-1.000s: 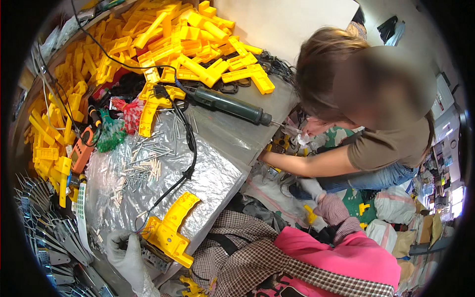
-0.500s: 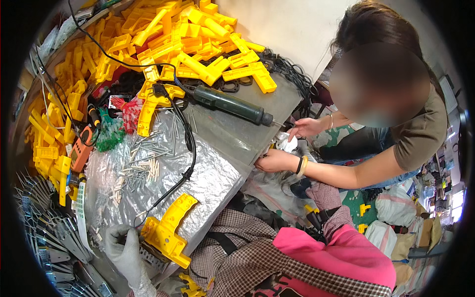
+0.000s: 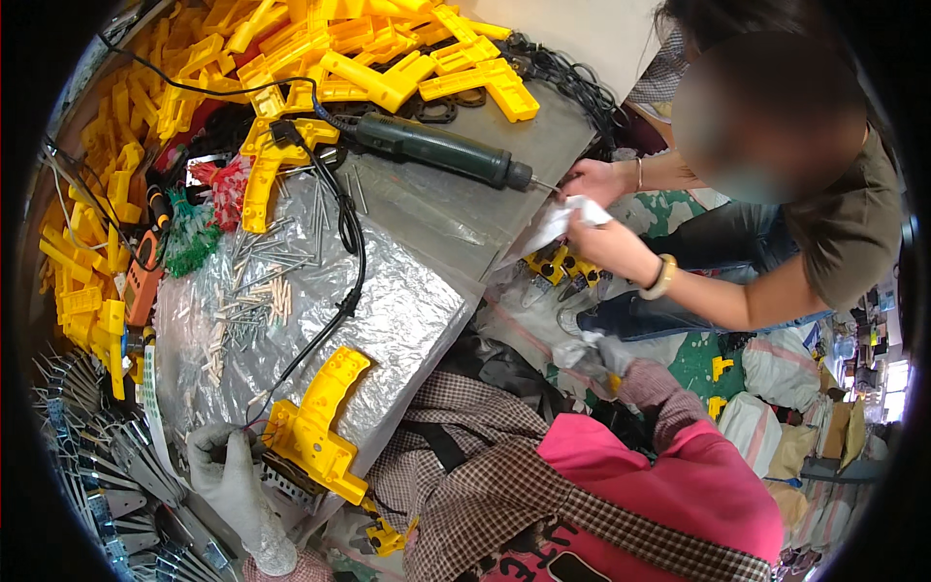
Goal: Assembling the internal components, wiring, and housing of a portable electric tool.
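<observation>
Left hand [image 3: 228, 475], gloved, grips the yellow handle piece [image 3: 315, 432] at the worktop [image 3: 407, 320] edge, 7 o'clock. Right hand not in view. Judgement: steady the piece flat, keeping the black cable [image 3: 349, 242] clear at 12 o'clock.

The left hand [image 3: 228, 475] wears a pale grey-white glove and rests against a bright yellow plastic handle piece [image 3: 315, 427], the same yellow as the heap of plastic parts [image 3: 291, 58] across the top and left of the table. The table is covered by a crinkled silver-grey plastic sheet [image 3: 407, 320], crossed by a black cable [image 3: 349, 242] that leads to a dark green power tool [image 3: 441, 150], with green [image 3: 189, 238] and red [image 3: 225, 184] tufted bundles and an orange-and-black tool [image 3: 144, 276] at the left. A brown-and-white checked cloth [image 3: 485, 475] lies beside bright pink fabric [image 3: 679, 475], and the other person wears an olive-brown shirt [image 3: 853, 233], blue jeans and a pale yellow bracelet [image 3: 662, 278], holding white cloth [image 3: 572, 215].
</observation>
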Tool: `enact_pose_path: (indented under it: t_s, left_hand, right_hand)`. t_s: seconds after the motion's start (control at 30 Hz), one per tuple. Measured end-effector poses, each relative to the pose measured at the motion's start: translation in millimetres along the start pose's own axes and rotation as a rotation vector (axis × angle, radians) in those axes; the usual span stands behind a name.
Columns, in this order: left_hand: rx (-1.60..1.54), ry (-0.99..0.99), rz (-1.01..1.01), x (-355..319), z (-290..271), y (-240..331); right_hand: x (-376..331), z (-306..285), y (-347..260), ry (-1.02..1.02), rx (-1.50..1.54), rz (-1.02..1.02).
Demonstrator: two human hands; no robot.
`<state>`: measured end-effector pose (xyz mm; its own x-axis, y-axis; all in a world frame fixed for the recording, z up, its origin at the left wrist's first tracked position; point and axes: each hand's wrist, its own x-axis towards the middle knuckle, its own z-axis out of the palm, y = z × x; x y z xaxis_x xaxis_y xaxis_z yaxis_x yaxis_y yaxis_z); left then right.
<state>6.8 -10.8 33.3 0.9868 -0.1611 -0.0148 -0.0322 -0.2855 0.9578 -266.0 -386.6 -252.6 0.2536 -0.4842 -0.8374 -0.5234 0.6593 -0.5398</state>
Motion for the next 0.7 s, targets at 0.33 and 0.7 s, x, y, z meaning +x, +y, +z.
enact_pose_path:
  t_s: [0.33, 0.7]
  left_hand:
    - [-0.020, -0.012, 0.057, -10, 1, 16]
    - [-0.019, -0.048, -0.107, -14, 10, 32]
  right_hand:
    - [196, 173, 22, -0.395, -0.511, -0.554]
    - [222, -174, -119, -0.806, -1.384, -0.912]
